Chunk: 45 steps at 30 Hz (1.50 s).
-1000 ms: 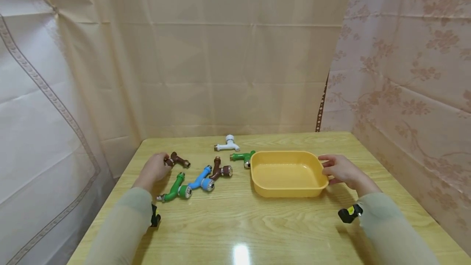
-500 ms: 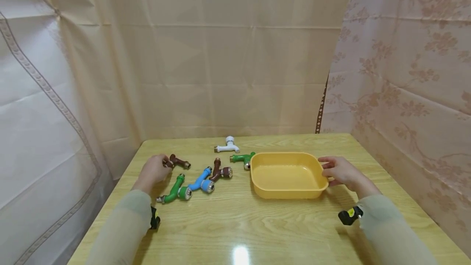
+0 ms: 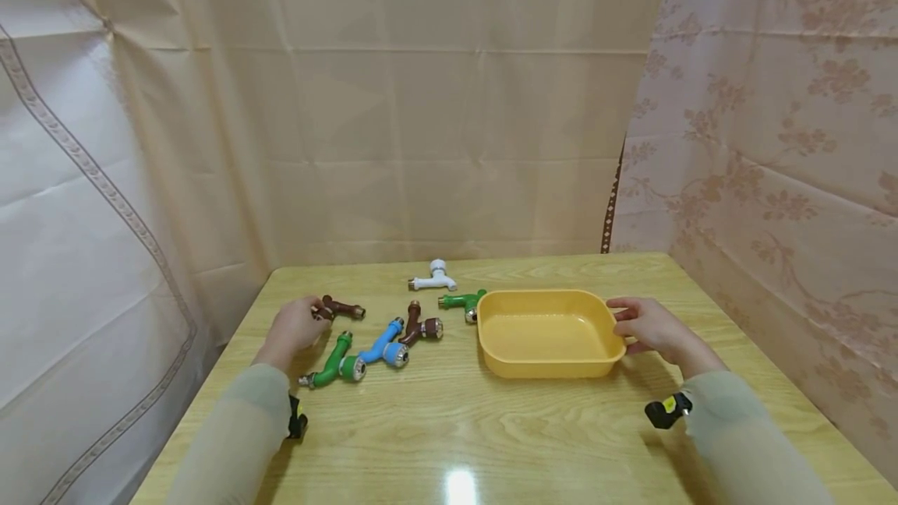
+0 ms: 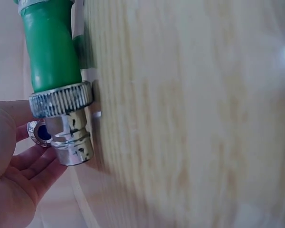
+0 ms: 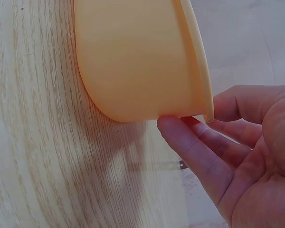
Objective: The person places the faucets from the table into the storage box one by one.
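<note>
At the table's left side my left hand [image 3: 293, 327] grips a brown tap [image 3: 345, 308] by its handle end, its spout pointing right. Only a metal ring of that tap shows in the left wrist view, between the fingers and partly behind a green tap [image 4: 54, 52]. My right hand [image 3: 658, 330] holds the right end of a yellow plastic basin [image 3: 550, 369]. Seen from the right wrist, the thumb [image 5: 190, 147] presses the basin's outer wall while the fingers lie at its rim. The basin has nothing in it.
On the wooden table [image 3: 449, 427], a blue tap [image 3: 382, 345] and a second brown tap [image 3: 419, 326] lie between the hands. Another green tap [image 3: 459, 300] touches the basin's left end. A white tap [image 3: 435, 279] lies near the back edge, before a curtain [image 3: 449, 139].
The brown tap in my left hand has turned slightly and shifted a little to the right. My right hand and the basin have stayed in place.
</note>
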Each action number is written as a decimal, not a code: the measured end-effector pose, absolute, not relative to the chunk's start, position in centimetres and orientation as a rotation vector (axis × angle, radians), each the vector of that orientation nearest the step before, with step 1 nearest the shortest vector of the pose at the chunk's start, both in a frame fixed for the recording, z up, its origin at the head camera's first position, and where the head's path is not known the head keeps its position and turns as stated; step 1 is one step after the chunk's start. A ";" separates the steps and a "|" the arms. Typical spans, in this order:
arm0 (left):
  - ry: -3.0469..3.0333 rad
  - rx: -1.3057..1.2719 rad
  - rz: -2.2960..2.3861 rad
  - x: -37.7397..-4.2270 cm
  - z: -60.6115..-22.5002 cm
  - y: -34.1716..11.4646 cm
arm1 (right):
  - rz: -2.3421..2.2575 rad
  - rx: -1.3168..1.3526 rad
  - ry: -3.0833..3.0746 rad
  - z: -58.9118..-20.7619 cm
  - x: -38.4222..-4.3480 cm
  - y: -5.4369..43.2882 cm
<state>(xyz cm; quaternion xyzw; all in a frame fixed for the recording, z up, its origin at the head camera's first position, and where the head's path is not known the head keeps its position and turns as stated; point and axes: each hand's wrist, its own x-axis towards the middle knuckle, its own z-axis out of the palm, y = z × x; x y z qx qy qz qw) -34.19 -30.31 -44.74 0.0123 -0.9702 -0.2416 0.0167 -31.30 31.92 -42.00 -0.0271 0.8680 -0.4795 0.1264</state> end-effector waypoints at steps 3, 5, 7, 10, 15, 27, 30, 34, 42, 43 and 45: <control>-3.010 0.053 -0.750 -34.3 -44.7 -30.2 | -1.401 -0.072 2.528 -42.0 -31.3 31.9; -3.008 0.071 -0.749 -34.3 -44.7 -30.2 | -1.397 -0.084 2.530 -42.0 -31.3 32.0; -3.008 0.083 -0.746 -34.4 -44.7 -30.2 | -1.405 -0.076 2.528 -42.0 -31.3 32.0; -3.006 0.113 -0.736 -34.4 -44.7 -30.3 | -1.406 -0.081 2.527 -42.1 -31.3 32.1; -2.993 0.148 -0.740 -34.3 -44.5 -30.3 | -1.407 -0.073 2.526 -42.3 -31.3 32.0; -2.909 0.109 -0.822 -34.2 -43.5 -29.9 | -1.401 -0.063 2.530 -42.2 -31.3 32.1; -2.897 0.085 -0.781 -34.3 -43.2 -29.5 | -1.403 -0.060 2.525 -42.2 -31.3 32.1; -2.868 0.054 -0.755 -34.3 -42.8 -29.0 | -1.407 -0.066 2.521 -42.1 -31.3 32.1; -2.846 -0.029 -0.700 -34.7 -42.4 -28.0 | -1.412 -0.092 2.527 -42.2 -31.2 32.1; -2.845 -0.036 -0.694 -34.7 -42.3 -27.9 | -1.410 -0.093 2.529 -42.2 -31.2 32.1; -2.845 -0.058 -0.704 -34.7 -42.1 -27.6 | -1.413 -0.088 2.528 -42.2 -31.1 32.0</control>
